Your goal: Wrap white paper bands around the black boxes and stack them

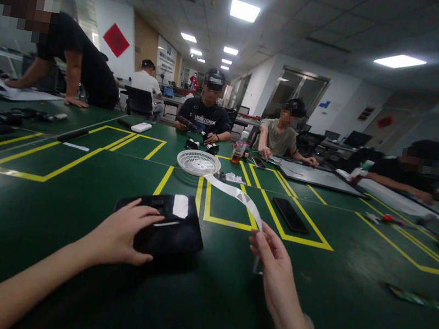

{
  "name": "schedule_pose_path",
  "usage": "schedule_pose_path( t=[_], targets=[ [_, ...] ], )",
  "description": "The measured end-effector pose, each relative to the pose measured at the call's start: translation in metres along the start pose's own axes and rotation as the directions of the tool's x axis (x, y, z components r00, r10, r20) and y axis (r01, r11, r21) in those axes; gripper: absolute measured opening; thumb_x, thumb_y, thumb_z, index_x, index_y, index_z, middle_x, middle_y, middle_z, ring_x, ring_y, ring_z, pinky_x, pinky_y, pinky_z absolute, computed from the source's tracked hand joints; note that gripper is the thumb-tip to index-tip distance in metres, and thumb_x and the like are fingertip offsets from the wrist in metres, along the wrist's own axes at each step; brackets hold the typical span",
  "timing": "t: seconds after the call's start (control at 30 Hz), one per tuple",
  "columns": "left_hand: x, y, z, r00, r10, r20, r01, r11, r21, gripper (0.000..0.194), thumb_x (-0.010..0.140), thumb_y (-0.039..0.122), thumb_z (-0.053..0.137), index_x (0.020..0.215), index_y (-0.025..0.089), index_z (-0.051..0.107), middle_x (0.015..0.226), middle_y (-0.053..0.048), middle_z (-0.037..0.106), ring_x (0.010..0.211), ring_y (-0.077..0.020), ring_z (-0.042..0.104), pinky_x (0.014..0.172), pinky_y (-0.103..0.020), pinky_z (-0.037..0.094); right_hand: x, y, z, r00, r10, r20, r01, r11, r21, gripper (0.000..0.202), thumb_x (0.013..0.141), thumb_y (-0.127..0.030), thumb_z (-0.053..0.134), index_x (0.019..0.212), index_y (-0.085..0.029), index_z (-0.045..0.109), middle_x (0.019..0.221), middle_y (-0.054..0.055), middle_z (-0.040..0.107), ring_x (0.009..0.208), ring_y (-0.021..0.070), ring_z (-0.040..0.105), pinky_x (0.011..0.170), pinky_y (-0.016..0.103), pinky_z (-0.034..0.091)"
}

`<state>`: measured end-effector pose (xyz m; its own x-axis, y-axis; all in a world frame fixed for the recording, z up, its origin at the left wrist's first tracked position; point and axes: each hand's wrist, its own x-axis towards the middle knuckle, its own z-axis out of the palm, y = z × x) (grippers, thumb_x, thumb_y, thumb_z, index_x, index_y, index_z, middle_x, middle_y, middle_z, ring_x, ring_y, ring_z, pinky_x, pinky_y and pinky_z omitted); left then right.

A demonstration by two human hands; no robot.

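Observation:
My left hand (127,233) lies over the left end of a flat black box (179,230), fingers spread on its top and thumb along the near side. The box bears a white label patch (180,206) and a thin pale line. My right hand (276,268) pinches a long white paper-like strip (235,192) between thumb and fingers. From there the strip curves away to a round white slotted basket (198,163), where its far end lies at the rim. A short pale tail (258,265) hangs below my right fingers.
A black phone (290,214) lies right of the strip on the green table (213,308), which has yellow tape outlines. Beyond are a jar of amber liquid (238,152), a white device (141,127) and cables (14,115). Several people sit or lean around the table.

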<state>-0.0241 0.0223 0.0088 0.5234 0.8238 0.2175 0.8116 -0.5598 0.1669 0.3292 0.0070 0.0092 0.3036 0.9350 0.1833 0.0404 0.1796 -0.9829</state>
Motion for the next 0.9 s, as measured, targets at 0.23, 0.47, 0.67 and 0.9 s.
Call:
schedule_pose_path(
  t=[0.23, 0.47, 0.67, 0.9],
  targets=[
    [0.006, 0.052, 0.036, 0.968, 0.237, 0.081, -0.222, 0.962, -0.162, 0.081, 0.068, 0.042, 0.087, 0.139, 0.021, 0.054, 0.144, -0.012, 0.045, 0.131, -0.0338, 0.043, 0.117, -0.058, 0.021, -0.012, 0.002, 0.005, 0.98, -0.118, 0.163, 0.132, 0.988, -0.076, 0.055, 0.086, -0.052, 0.065, 0.133, -0.025, 0.058, 0.125, 0.009, 0.065, 0.11, 0.025, 0.063, 0.094, 0.042, 0.052],
    [-0.01, 0.061, 0.039, 0.862, 0.49, -0.13, -0.502, 0.862, -0.077, 0.053, 0.083, 0.038, 0.077, 0.127, 0.017, 0.057, 0.133, -0.013, 0.055, 0.117, -0.0307, 0.055, 0.096, -0.044, 0.049, -0.036, 0.003, 0.022, 0.786, -0.253, 0.564, 0.501, 0.795, -0.342, 0.038, 0.098, -0.034, 0.053, 0.135, -0.029, 0.054, 0.127, 0.007, 0.06, 0.117, 0.0231, 0.056, 0.099, 0.041, 0.046],
    [-0.019, 0.07, 0.023, 0.819, 0.504, -0.273, -0.518, 0.855, 0.025, 0.023, 0.094, 0.021, 0.059, 0.117, 0.018, 0.06, 0.108, -0.007, 0.065, 0.095, -0.0234, 0.061, 0.08, -0.036, 0.049, -0.051, 0.008, 0.043, 0.636, -0.093, 0.766, 0.68, 0.537, -0.5, 0.043, 0.092, -0.019, 0.061, 0.133, -0.029, 0.055, 0.117, 0.005, 0.063, 0.104, 0.0241, 0.06, 0.089, 0.043, 0.051],
    [-0.01, 0.049, 0.037, 0.934, 0.355, -0.044, -0.353, 0.935, 0.045, 0.037, 0.081, 0.029, 0.079, 0.115, 0.024, 0.064, 0.122, -0.004, 0.06, 0.108, -0.0269, 0.057, 0.092, -0.04, 0.047, -0.059, 0.004, 0.038, 0.639, -0.089, 0.764, 0.734, 0.367, -0.571, 0.061, 0.086, -0.027, 0.07, 0.142, -0.023, 0.048, 0.134, 0.013, 0.057, 0.123, 0.0303, 0.054, 0.104, 0.051, 0.046]
  ],
)
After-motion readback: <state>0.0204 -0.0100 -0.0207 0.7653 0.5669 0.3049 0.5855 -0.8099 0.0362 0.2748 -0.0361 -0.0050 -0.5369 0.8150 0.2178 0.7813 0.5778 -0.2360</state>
